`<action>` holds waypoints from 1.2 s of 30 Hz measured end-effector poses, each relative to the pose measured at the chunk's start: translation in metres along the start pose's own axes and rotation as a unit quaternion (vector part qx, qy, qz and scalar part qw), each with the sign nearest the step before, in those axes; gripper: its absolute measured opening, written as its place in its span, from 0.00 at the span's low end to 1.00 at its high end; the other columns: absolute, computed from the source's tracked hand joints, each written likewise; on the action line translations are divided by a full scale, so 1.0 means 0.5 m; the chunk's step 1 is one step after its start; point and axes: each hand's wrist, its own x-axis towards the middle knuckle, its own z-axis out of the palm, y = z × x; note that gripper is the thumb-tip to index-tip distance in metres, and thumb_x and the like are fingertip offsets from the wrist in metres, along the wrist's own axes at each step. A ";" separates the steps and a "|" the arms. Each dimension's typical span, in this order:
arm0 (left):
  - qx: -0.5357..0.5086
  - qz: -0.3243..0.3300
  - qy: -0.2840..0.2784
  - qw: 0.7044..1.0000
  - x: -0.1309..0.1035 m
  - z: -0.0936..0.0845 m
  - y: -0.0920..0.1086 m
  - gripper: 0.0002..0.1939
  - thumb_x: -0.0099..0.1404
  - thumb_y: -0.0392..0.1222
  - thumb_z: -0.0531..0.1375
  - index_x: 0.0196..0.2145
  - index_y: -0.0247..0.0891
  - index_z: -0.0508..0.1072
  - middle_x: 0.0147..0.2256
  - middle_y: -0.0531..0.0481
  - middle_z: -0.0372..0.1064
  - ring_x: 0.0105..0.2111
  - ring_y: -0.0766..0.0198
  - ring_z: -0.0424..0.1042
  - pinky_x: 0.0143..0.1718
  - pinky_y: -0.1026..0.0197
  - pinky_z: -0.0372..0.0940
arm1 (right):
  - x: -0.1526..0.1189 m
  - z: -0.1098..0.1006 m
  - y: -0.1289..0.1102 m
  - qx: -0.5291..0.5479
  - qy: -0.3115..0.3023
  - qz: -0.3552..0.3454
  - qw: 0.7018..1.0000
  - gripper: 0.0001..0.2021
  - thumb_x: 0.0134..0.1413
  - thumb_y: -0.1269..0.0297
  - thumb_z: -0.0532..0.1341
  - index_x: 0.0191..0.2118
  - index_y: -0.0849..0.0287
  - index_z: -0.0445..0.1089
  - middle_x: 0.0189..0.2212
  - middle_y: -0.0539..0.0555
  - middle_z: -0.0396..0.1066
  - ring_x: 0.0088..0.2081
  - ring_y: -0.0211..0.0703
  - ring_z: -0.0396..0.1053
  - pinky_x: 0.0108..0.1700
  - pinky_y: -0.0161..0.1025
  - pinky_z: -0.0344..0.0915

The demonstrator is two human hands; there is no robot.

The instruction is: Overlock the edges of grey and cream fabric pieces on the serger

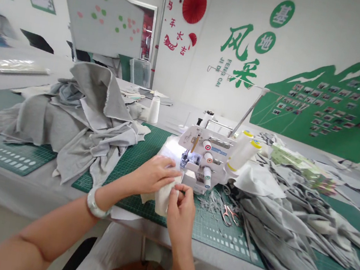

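A white overlock sewing machine (202,156) stands in front of me with its lamp lit over the needle area. A cream piece of fabric (163,198) runs from its presser foot down over the mat's front. My left hand (157,174) lies on the fabric just left of the foot, fingers stretched flat and pointing at the machine. Close by on the right, my right hand (182,205) pinches the fabric's edge between thumb and fingers. A pale bangle (98,204) circles my left wrist. The needle itself is too small to make out.
Grey fabric pieces (47,115) are heaped on the left, and another grey pile (290,232) hangs over the table edge on the right. Scissors (229,215) and thread scraps (212,201) lie beside the machine. Thread cones (245,149) stand behind it. A green cutting mat (134,146) lies underneath.
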 end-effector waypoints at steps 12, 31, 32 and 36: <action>0.008 -0.021 0.028 0.999 0.009 -0.011 -0.012 0.15 0.67 0.34 0.52 0.47 0.37 0.74 0.54 0.41 0.65 0.54 0.53 0.64 0.54 0.49 0.58 | -0.003 0.015 -0.005 -0.046 0.008 -0.056 0.997 0.09 0.61 0.62 0.47 0.40 0.58 0.62 0.31 0.53 0.70 0.30 0.41 0.67 0.32 0.36 0.62; 0.042 0.048 -0.063 0.996 0.014 -0.008 -0.031 0.28 0.57 0.24 0.56 0.52 0.47 0.71 0.45 0.47 0.66 0.44 0.59 0.67 0.48 0.57 0.58 | 0.000 -0.008 -0.002 0.033 0.026 0.015 0.999 0.12 0.59 0.53 0.55 0.37 0.57 0.62 0.27 0.52 0.74 0.25 0.42 0.73 0.29 0.37 0.69; 0.037 0.048 -0.061 0.996 0.015 -0.008 -0.035 0.28 0.57 0.23 0.55 0.51 0.47 0.72 0.45 0.47 0.66 0.45 0.59 0.67 0.48 0.57 0.58 | -0.001 -0.009 -0.003 0.037 0.017 0.012 0.999 0.12 0.60 0.53 0.55 0.36 0.57 0.63 0.27 0.53 0.74 0.26 0.42 0.74 0.30 0.37 0.69; 0.050 0.050 -0.066 0.995 0.019 -0.017 -0.041 0.28 0.57 0.23 0.56 0.51 0.49 0.72 0.47 0.47 0.66 0.46 0.59 0.67 0.48 0.57 0.58 | -0.006 -0.001 -0.004 0.039 0.007 0.001 0.999 0.12 0.60 0.53 0.55 0.35 0.57 0.63 0.27 0.53 0.74 0.27 0.42 0.75 0.31 0.36 0.69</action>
